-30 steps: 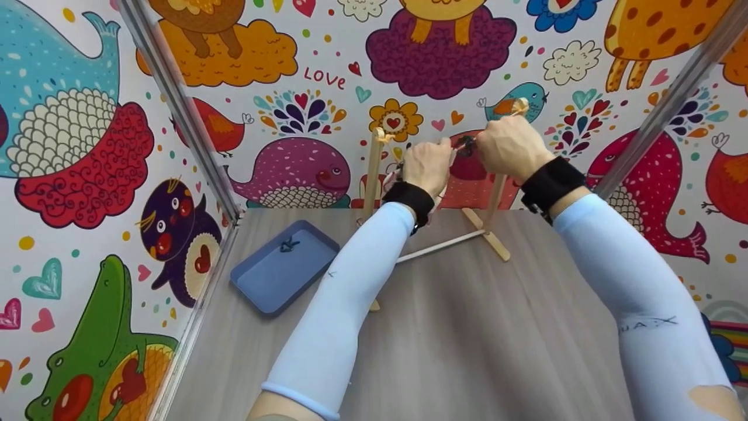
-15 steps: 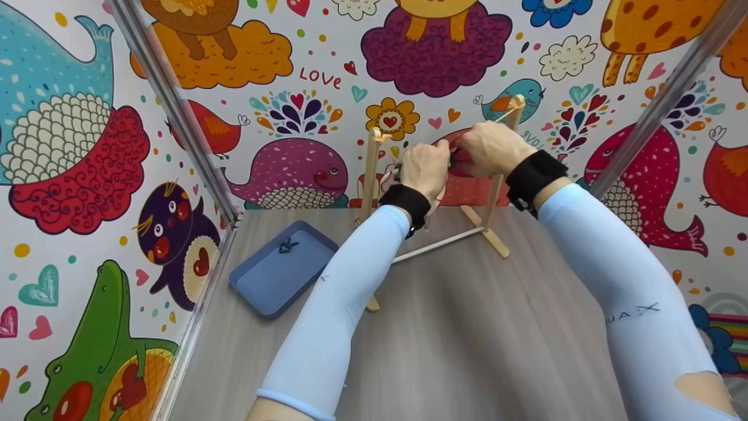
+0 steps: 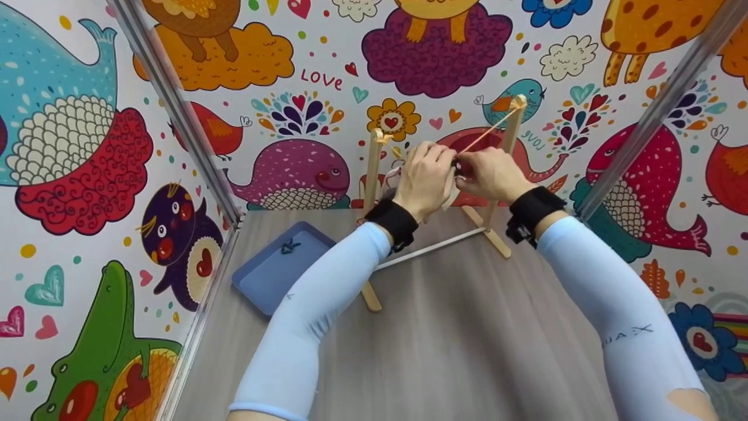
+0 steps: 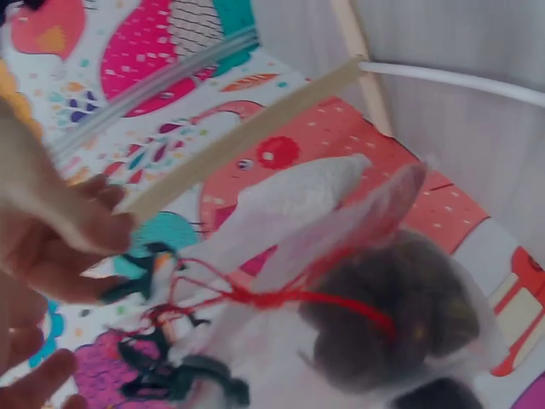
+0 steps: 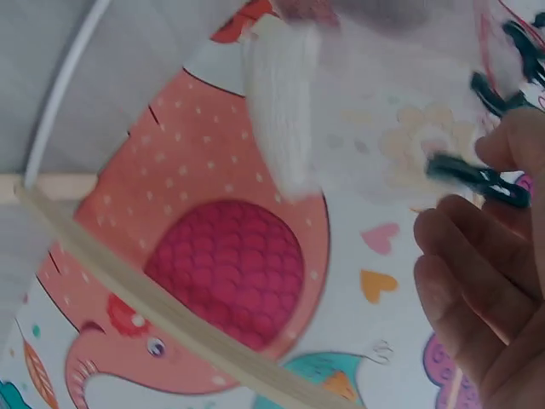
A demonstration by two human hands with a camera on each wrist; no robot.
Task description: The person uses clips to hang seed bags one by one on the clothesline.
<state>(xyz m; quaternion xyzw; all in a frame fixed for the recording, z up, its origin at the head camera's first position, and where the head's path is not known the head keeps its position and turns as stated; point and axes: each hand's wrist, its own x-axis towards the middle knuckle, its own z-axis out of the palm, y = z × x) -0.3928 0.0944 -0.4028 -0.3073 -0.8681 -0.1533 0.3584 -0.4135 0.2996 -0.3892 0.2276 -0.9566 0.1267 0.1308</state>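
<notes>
A light cord (image 3: 491, 128) slopes from the right wooden post (image 3: 511, 131) down to my left hand (image 3: 426, 178), whose fingers bend over its low point. Cannot tell what those fingers hold, since the back of the hand hides it. My right hand (image 3: 494, 172) meets it there, pinching a dark green clip (image 5: 481, 177) between thumb and finger. Below hang see-through bags; one bag (image 4: 460, 298) has dark round contents and a red string (image 4: 281, 296) at its neck. Several more green clips (image 4: 200, 375) cluster near that string. A blurred white bundle (image 4: 298, 192) hangs beside it.
The wooden stand has a left post (image 3: 372, 175), flat feet (image 3: 371, 297) and a white rod (image 3: 432, 248) low between the posts. On the grey table a blue tray (image 3: 251, 292) holds a few dark clips (image 3: 289, 245). Patterned walls (image 3: 304, 35) enclose the table.
My right hand has moved left and down from beside the right post to my left hand, uncovering the cord. The left hand has turned slightly, its forearm shifting left over the tray's edge.
</notes>
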